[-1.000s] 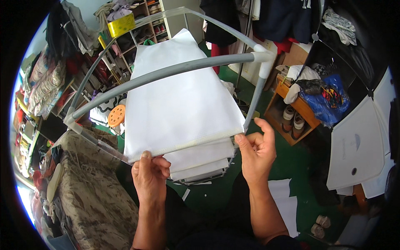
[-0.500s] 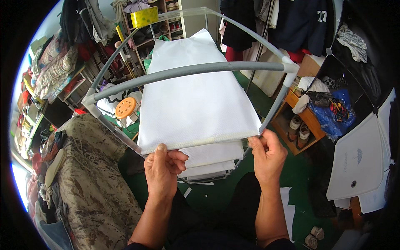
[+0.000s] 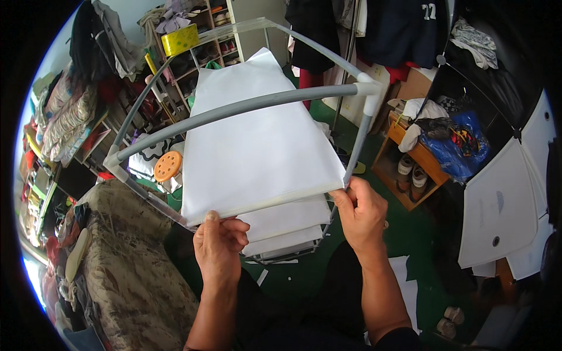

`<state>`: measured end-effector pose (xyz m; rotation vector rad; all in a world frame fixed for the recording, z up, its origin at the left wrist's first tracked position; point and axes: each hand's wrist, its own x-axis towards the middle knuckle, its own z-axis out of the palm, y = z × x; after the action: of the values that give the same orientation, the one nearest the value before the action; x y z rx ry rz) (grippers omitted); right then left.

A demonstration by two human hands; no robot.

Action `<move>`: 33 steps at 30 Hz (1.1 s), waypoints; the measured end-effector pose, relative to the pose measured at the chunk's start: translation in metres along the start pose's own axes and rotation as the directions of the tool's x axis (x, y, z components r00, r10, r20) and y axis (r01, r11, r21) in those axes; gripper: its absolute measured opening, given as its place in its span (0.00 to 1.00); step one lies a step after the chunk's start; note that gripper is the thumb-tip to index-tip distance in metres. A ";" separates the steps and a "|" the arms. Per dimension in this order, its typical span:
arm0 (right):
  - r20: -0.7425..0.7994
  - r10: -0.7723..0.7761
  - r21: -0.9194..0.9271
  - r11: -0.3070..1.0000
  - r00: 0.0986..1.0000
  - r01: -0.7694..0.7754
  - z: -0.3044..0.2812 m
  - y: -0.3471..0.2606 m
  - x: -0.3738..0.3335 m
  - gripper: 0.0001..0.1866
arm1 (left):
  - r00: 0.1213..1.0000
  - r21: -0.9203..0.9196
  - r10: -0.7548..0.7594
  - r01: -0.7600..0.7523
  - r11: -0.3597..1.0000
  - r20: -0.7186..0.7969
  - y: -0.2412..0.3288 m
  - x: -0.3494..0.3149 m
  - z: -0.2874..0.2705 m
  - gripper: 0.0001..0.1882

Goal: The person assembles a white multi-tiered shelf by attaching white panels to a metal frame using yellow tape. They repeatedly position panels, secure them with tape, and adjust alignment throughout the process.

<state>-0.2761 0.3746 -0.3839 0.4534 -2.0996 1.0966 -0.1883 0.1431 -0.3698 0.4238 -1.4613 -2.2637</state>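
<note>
A large white sheet [image 3: 252, 158], fabric or paper I cannot tell, slopes away from me inside a frame of grey tubes [image 3: 246, 104] with white corner joints. My left hand [image 3: 219, 248] pinches its near left corner, thumb on top and fingers curled below. At the near right corner, beside a frame upright, my right hand [image 3: 360, 213] grips the sheet between thumb and fingers. The near edge is straight and looks like a folded or stitched band. More white layers [image 3: 287, 222] hang beneath it, lower in the frame.
A yellow block [image 3: 180, 40] sits on the frame's far left corner. Left are an orange round stool [image 3: 168, 167] and a camouflage cover [image 3: 129, 245]. Right stand a wooden shoe box [image 3: 404, 169] and white panels [image 3: 497, 228]. White scraps [image 3: 407, 286] lie on the green floor.
The sheet, frame and both hands have shifted slightly left in view, along with the surroundings. Both hands keep their hold on the sheet's near corners.
</note>
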 end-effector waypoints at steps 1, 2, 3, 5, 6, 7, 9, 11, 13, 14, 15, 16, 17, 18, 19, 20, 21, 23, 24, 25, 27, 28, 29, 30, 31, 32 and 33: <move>-0.007 -0.015 -0.015 1.000 1.000 0.015 0.001 0.001 0.000 0.11 | 1.000 0.001 0.008 -0.008 1.000 0.002 0.001 0.000 0.000 0.23; -0.012 -0.030 -0.031 0.999 0.999 0.030 0.001 0.002 0.000 0.11 | 1.000 0.001 0.016 -0.016 1.000 0.004 0.001 -0.001 0.001 0.23; -0.017 -0.036 -0.032 0.999 0.999 0.035 0.001 0.003 0.000 0.11 | 1.000 0.000 0.016 -0.016 1.000 0.003 0.001 -0.001 0.002 0.23; -0.023 -0.048 -0.033 0.998 0.999 0.047 0.003 0.004 0.001 0.11 | 1.000 -0.004 0.016 -0.016 1.000 -0.004 0.000 -0.001 0.002 0.23; -0.038 -0.060 -0.031 0.998 0.997 0.059 0.004 0.006 0.001 0.11 | 1.000 0.002 0.016 -0.016 1.000 0.001 0.000 -0.001 0.002 0.23; -0.052 -0.072 -0.032 0.997 0.996 0.070 0.005 0.008 0.000 0.12 | 1.000 0.006 0.014 -0.014 1.000 0.007 0.000 -0.001 0.003 0.24; -0.064 -0.086 -0.033 0.996 0.994 0.085 0.005 0.010 -0.001 0.12 | 1.000 0.001 0.016 -0.016 1.000 0.010 -0.001 -0.002 0.003 0.24; -0.061 -0.094 -0.030 0.995 0.994 0.092 0.003 0.010 0.000 0.12 | 1.000 -0.017 0.029 -0.029 0.999 0.004 -0.003 -0.003 0.003 0.23; -0.073 -0.125 -0.017 0.992 0.989 0.124 0.004 0.011 0.002 0.12 | 0.998 -0.021 0.056 -0.055 0.998 0.030 -0.005 -0.005 0.003 0.23; -0.079 -0.140 -0.011 0.990 0.987 0.140 0.004 0.012 0.002 0.12 | 0.997 -0.023 0.068 -0.067 0.997 0.043 -0.006 -0.005 0.002 0.22; -0.070 -0.129 -0.007 0.992 0.989 0.129 0.003 0.012 0.002 0.12 | 0.997 -0.034 0.062 -0.061 0.998 0.042 -0.007 -0.006 0.001 0.22; -0.059 -0.118 -0.001 0.993 0.991 0.118 0.002 0.012 0.003 0.12 | 0.998 -0.044 0.057 -0.055 0.998 0.039 -0.008 -0.006 0.000 0.21; -0.049 -0.107 0.004 0.994 0.993 0.107 0.002 0.012 0.003 0.11 | 0.998 -0.054 0.052 -0.050 0.997 0.037 -0.009 -0.006 -0.001 0.21; -0.052 -0.107 0.021 0.994 0.993 0.109 0.001 0.011 0.004 0.11 | 0.997 -0.045 0.059 -0.057 0.997 0.040 -0.010 -0.006 -0.002 0.20; -0.055 -0.108 0.036 0.993 0.993 0.110 0.001 0.010 0.006 0.11 | 0.997 -0.037 0.066 -0.065 0.997 0.044 -0.010 -0.006 -0.002 0.20; -0.059 -0.109 0.051 0.992 0.992 0.112 0.000 0.010 0.008 0.11 | 0.996 -0.028 0.073 -0.072 0.997 0.048 -0.011 -0.007 -0.002 0.19; -0.061 -0.115 0.051 0.992 0.991 0.119 0.001 0.011 0.009 0.11 | 0.995 -0.015 0.087 -0.086 0.996 0.058 -0.013 -0.007 -0.003 0.19; -0.064 -0.128 0.049 0.990 0.990 0.131 0.002 0.014 0.010 0.12 | 0.991 0.011 0.111 -0.113 0.994 0.079 -0.016 -0.007 -0.005 0.18; -0.084 -0.134 0.053 0.989 0.987 0.139 0.004 0.015 0.011 0.13 | 0.990 0.023 0.114 -0.116 0.993 0.088 -0.016 -0.008 -0.004 0.18; -0.104 -0.141 0.057 0.987 0.985 0.147 0.007 0.018 0.011 0.13 | 0.989 0.034 0.116 -0.119 0.992 0.096 -0.017 -0.009 -0.002 0.18; -0.128 -0.145 0.064 0.986 0.981 0.154 0.009 0.019 0.012 0.13 | 0.984 0.104 0.106 -0.121 0.987 0.141 -0.016 -0.010 0.000 0.17; -0.129 -0.141 0.070 0.986 0.982 0.151 0.009 0.019 0.011 0.13 | 0.981 0.164 0.089 -0.118 0.979 0.173 -0.016 -0.012 0.000 0.16; -0.129 -0.137 0.075 0.986 0.982 0.147 0.010 0.020 0.011 0.13 | 0.976 0.223 0.071 -0.117 0.968 0.204 -0.014 -0.015 0.002 0.16; -0.128 -0.123 0.093 0.986 0.984 0.135 0.011 0.020 0.010 0.13 | 0.980 0.346 0.048 -0.114 0.931 0.193 -0.012 -0.022 0.009 0.13; -0.128 -0.109 0.114 0.986 0.986 0.124 0.014 0.020 0.010 0.13 | 0.971 0.456 0.058 -0.162 0.875 0.234 -0.007 -0.032 0.013 0.08; -0.128 -0.096 0.136 0.984 0.987 0.113 0.016 0.019 0.009 0.13 | 0.873 0.530 0.244 -0.456 0.715 0.422 -0.001 -0.034 0.015 0.06; -0.123 -0.073 0.158 0.983 0.990 0.092 0.018 0.016 0.010 0.13 | 0.703 0.524 0.363 -0.704 0.480 0.612 0.006 -0.035 0.019 0.07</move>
<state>-0.3005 0.3698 -0.3925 0.5368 -1.8808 1.2214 -0.1651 0.1732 -0.3559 -0.3634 -2.3095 -1.1810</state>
